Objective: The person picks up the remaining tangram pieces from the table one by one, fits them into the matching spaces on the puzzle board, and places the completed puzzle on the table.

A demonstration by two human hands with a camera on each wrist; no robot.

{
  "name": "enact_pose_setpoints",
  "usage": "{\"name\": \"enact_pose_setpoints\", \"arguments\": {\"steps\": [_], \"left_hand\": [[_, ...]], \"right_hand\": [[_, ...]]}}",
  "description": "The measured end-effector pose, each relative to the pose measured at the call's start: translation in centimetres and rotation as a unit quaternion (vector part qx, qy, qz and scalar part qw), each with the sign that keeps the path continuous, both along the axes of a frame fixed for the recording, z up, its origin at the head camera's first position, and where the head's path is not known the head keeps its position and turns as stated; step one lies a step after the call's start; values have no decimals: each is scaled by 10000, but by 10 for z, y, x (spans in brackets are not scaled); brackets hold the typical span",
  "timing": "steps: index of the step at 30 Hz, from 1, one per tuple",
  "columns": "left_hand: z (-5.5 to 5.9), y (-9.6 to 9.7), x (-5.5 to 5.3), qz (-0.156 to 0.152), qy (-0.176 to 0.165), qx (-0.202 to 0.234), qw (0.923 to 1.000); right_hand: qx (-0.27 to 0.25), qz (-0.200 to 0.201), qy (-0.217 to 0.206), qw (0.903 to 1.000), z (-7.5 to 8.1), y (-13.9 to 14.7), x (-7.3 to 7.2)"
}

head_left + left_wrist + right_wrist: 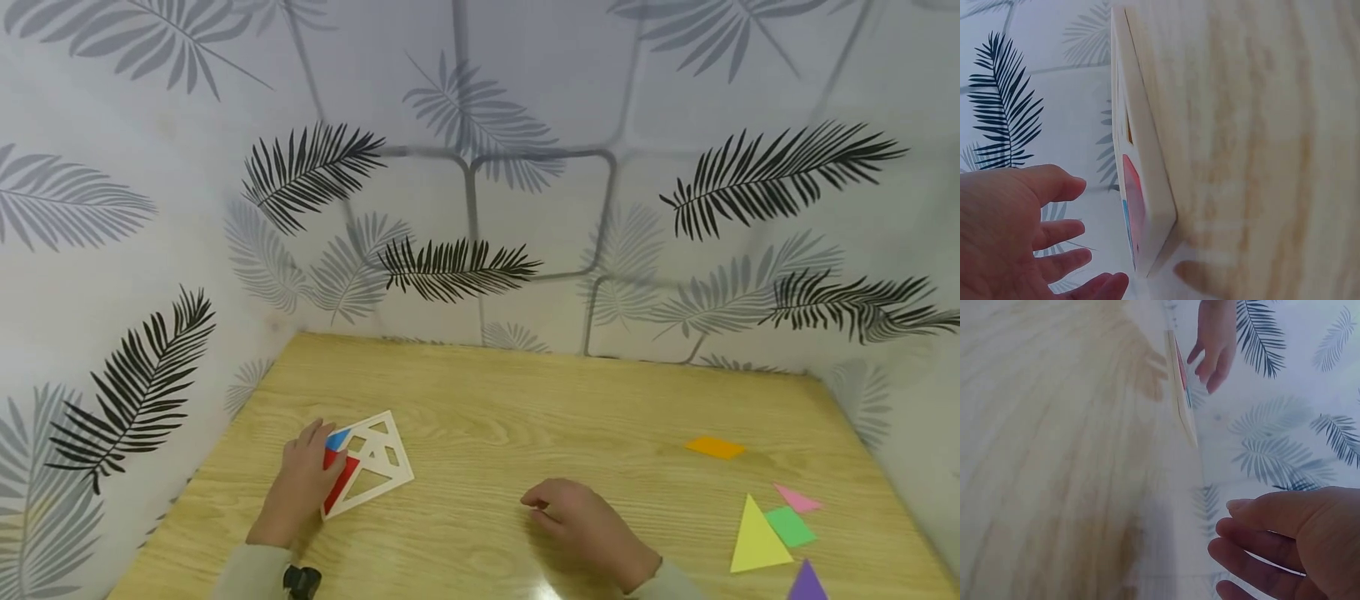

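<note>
A white tangram-style puzzle tray (402, 462) with cut-out slots lies on the left of the wooden table. A red piece (342, 483) and a blue piece (337, 438) sit in it. My left hand (300, 477) is over the tray's left side and partly hides both pieces. In the left wrist view its fingers are spread and slightly bent, apart from the tray. My right hand (588, 527) hovers near the table's front middle, its fingers loosely bent and nothing visible between them.
On the right of the table lie an orange parallelogram (715, 447), a pink triangle (798, 499), a green square (792, 527), a yellow triangle (757, 542) and a purple triangle (807, 583). A leaf-patterned curtain (540, 217) surrounds the table's back and sides.
</note>
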State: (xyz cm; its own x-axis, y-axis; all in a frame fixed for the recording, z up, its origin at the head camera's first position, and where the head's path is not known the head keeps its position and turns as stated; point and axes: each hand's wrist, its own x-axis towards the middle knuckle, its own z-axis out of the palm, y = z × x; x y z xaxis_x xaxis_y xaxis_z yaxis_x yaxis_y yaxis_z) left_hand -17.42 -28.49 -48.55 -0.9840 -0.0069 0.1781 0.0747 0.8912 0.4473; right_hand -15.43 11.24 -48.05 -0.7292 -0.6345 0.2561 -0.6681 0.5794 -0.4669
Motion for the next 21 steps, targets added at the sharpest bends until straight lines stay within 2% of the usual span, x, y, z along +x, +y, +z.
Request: {"name": "enact_pose_setpoints", "arguments": {"steps": [4, 8, 12, 16, 21], "left_hand": [[1, -1, 0, 8, -105, 79, 9999], [-3, -3, 0, 36, -242, 147, 9996], [-7, -5, -2, 22, -273, 189, 9994], [-10, -9, -6, -42, -148, 183, 9997], [-12, -10, -10, -107, -68, 150, 9998]], "right_hand": [[34, 102, -231, 9997, -6, -12, 4], [97, 221, -383, 9990, -8, -22, 8], [56, 339, -179, 9992, -10, -31, 12], [12, 392, -4, 9992, -10, -39, 12], [116, 424, 32, 9990, -10, -48, 12]]}}
